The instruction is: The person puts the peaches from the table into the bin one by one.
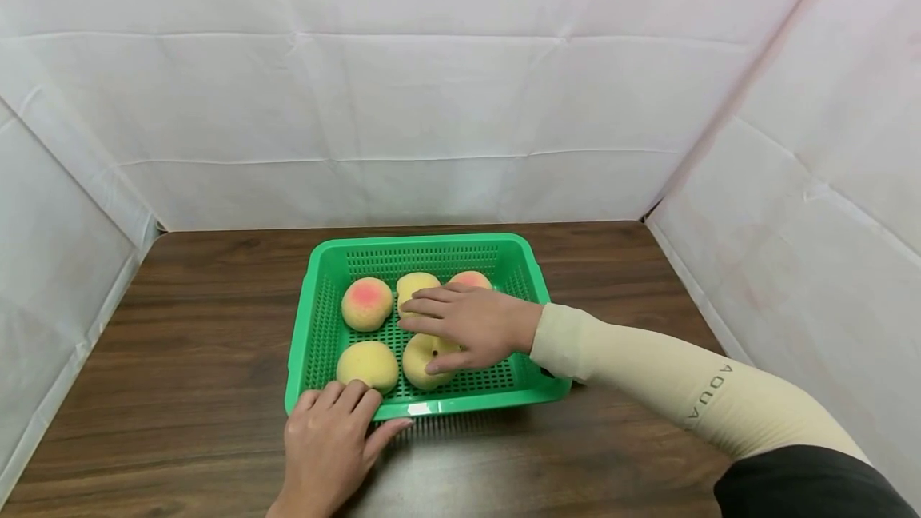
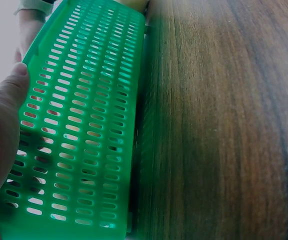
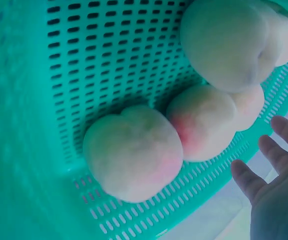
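Note:
A green plastic basket [image 1: 417, 241] with slotted sides stands on the table and holds several yellow peaches, some with a pink blush. My left hand [image 1: 327, 442] grips its near rim at the front left corner, fingers over the edge beside the front left peach [image 1: 367, 364] and thumb outside. The left wrist view shows the thumb against the basket's slotted wall [image 2: 78, 115]. Over the basket's middle, my right hand [image 1: 475, 326] spreads its fingers above the front middle peach [image 1: 419, 360], partly hiding the back middle peach [image 1: 416, 284] and back right peach [image 1: 471, 279]. Whether it touches any is unclear.
The dark wood table [image 1: 180, 358] extends around the basket. White sheet walls [image 1: 432, 102] enclose it at the back and on both sides. In the right wrist view a peach [image 3: 133, 155] lies near the basket's side wall [image 3: 28, 125].

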Demonstrator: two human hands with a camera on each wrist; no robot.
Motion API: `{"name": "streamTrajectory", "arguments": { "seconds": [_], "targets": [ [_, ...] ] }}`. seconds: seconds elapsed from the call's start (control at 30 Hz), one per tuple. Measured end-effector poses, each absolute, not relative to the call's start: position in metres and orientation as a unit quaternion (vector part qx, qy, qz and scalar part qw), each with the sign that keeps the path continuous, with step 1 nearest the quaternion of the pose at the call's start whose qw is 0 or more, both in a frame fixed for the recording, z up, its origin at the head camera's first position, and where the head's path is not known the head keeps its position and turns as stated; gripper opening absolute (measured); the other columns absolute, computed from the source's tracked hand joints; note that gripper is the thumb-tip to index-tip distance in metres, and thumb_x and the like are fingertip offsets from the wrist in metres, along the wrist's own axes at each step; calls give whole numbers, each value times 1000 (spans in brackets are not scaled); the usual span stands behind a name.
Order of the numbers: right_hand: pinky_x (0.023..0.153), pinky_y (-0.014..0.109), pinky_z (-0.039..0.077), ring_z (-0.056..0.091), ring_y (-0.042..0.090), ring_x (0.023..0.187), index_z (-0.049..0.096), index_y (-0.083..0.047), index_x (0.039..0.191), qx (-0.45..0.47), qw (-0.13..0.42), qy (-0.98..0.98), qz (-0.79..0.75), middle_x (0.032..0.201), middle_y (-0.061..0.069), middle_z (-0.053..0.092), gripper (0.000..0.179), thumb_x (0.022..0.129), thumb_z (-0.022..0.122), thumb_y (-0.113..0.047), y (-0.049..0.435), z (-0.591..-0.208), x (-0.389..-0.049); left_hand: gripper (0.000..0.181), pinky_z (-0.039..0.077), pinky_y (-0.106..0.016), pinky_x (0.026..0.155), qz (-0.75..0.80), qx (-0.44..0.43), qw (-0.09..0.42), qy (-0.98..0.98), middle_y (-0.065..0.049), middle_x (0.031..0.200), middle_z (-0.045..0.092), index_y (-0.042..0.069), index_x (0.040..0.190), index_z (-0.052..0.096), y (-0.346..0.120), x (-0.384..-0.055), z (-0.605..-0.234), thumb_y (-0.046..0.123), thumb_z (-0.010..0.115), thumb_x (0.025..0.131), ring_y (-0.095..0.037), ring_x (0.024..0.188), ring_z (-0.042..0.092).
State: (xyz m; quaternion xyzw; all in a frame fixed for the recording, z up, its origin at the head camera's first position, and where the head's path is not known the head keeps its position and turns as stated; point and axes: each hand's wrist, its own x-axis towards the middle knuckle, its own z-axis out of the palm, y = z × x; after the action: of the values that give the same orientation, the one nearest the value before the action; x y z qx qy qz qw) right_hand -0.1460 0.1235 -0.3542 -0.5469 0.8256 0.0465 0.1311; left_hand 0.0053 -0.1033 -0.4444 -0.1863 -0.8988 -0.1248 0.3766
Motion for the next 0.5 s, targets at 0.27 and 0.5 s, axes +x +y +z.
{"name": "streamTrajectory", "arguments": {
  "seconds": [0.27, 0.5],
  "targets": [
    [128, 49, 29, 27, 24, 161, 34, -27, 163, -536, 123, 834, 47, 172, 1, 30, 70, 105, 43, -65, 136, -339, -146, 67, 41, -39, 60, -130, -186, 377, -898, 0, 73, 58, 16, 73, 53, -104, 6, -445, 72, 32, 102, -22, 64, 54],
    [130, 48, 26, 23, 27, 163, 36, -22, 162, -523, 124, 843, 38, 173, 3, 29, 72, 105, 45, -64, 152, -333, -147, 67, 41, -40, 60, -130, -187, 373, -899, -1, 74, 58, 16, 73, 54, -103, 6, -445, 72, 32, 102, -22, 65, 54]
  ]
}}
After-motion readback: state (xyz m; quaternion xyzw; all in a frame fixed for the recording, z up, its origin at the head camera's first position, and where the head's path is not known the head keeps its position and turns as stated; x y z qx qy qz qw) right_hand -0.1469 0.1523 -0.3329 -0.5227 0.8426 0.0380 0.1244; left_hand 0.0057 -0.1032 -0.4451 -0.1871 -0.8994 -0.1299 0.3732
